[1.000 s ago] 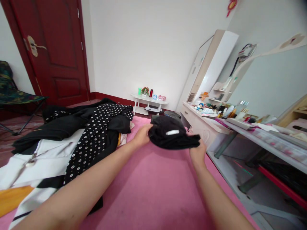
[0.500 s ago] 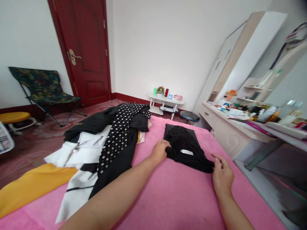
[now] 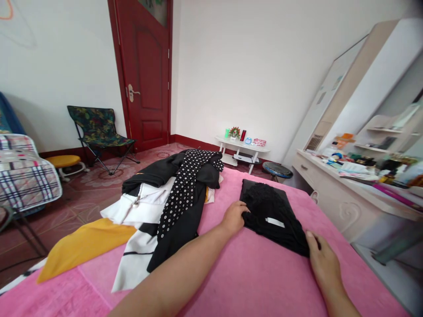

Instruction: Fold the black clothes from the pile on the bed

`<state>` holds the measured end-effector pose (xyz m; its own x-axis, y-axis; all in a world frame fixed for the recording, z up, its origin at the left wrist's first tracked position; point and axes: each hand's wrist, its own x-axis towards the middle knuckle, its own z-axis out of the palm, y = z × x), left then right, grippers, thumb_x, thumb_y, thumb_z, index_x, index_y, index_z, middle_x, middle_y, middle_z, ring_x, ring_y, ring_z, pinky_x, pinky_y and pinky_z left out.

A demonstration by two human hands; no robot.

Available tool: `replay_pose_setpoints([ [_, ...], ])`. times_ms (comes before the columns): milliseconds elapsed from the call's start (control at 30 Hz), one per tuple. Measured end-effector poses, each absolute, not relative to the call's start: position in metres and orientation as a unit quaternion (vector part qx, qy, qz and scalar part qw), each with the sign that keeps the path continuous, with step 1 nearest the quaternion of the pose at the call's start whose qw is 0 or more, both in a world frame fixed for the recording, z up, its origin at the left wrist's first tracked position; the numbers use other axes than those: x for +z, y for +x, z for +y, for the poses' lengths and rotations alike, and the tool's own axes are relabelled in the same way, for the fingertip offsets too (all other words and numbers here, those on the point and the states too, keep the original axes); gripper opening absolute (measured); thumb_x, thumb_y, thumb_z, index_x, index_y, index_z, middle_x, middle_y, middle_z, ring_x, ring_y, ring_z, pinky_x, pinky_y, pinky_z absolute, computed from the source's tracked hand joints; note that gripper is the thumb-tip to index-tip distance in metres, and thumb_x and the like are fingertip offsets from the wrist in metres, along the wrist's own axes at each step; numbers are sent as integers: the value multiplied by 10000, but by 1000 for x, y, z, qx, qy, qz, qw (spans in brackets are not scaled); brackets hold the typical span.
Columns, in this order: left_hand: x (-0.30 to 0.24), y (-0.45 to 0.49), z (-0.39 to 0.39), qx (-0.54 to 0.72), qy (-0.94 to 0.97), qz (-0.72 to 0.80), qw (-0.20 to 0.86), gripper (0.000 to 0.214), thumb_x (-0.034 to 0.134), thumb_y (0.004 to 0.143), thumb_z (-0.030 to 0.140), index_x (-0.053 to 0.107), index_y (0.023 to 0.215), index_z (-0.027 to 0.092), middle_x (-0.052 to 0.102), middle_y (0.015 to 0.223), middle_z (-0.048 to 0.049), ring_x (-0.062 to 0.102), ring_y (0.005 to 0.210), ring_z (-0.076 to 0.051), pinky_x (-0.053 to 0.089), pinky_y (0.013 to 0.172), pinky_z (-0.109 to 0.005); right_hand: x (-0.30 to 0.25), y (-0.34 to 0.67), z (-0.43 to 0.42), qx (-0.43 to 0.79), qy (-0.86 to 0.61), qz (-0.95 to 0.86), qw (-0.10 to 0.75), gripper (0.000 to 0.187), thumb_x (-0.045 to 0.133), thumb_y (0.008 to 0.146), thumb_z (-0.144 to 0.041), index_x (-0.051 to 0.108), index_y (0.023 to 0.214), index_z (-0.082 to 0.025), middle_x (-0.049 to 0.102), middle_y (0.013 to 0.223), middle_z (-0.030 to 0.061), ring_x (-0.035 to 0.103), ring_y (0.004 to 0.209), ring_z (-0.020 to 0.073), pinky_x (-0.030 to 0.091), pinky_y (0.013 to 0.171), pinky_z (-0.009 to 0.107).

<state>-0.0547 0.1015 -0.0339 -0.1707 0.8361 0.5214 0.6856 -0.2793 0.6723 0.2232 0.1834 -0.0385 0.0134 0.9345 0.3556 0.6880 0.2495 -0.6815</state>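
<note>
A folded black lace top (image 3: 264, 207) with a white label (image 3: 275, 223) lies on a pink bedspread (image 3: 251, 277). My left hand (image 3: 234, 217) is closed on its near left corner, the fingers curled over the dark cloth. At the near right corner, my right hand (image 3: 324, 260) has its thumb and fingers bent around the edge; part of that grip is hidden. Beneath the top, toward the back, shows a smooth dark folded layer. To the left sits a heap of clothes: a black polka-dot piece (image 3: 180, 193), a white garment (image 3: 152, 204) and a yellow one (image 3: 89, 242).
A cluttered dressing table (image 3: 360, 180) stands along the bed's right side. Beyond the foot are a round stool (image 3: 277, 170) and a low white table (image 3: 243, 147). A camouflage folding chair (image 3: 99, 132) and a yellow stool (image 3: 64, 161) are by the red door (image 3: 145, 79).
The view has turned left, so everything sits farther right. My right hand's extended fingers have come down onto the top's right corner. My left hand keeps its hold on the other corner.
</note>
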Motion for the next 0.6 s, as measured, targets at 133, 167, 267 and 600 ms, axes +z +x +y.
replay_pose_setpoints([
  [133, -20, -54, 93, 494, 554, 664, 84, 418, 381, 742, 3, 664, 997, 175, 630, 1103, -65, 563, 1059, -166, 411, 960, -272, -35, 220, 178, 170, -577, -685, 411, 646, 425, 735, -598, 612, 1120, -113, 634, 1136, 169, 564, 1078, 315, 413, 954, 425],
  [167, -16, -54, 92, 496, 536, 678, 86, 380, 370, 801, 51, 642, 1038, 170, 643, 1065, -74, 579, 1030, -176, 422, 941, -288, -35, 220, 177, 175, -574, -682, 419, 659, 441, 724, -597, 607, 1128, -103, 635, 1132, 174, 570, 1068, 315, 414, 953, 425],
  [267, -8, -49, 89, 472, 501, 719, 94, 334, 399, 905, 330, 570, 1146, 172, 667, 953, -94, 619, 928, -235, 460, 842, -352, -34, 220, 177, 191, -579, -663, 434, 672, 433, 741, -605, 594, 1156, -101, 627, 1150, 176, 567, 1080, 310, 409, 959, 422],
  [600, -16, -32, 90, 387, 554, 733, 72, 524, 637, 725, 355, 501, 1216, 233, 584, 1078, -99, 586, 971, -273, 447, 847, -378, 1, 196, 216, 268, -635, -656, 307, 873, 537, 678, -700, 481, 1287, -76, 593, 1188, 237, 598, 1056, 328, 474, 863, 434],
])
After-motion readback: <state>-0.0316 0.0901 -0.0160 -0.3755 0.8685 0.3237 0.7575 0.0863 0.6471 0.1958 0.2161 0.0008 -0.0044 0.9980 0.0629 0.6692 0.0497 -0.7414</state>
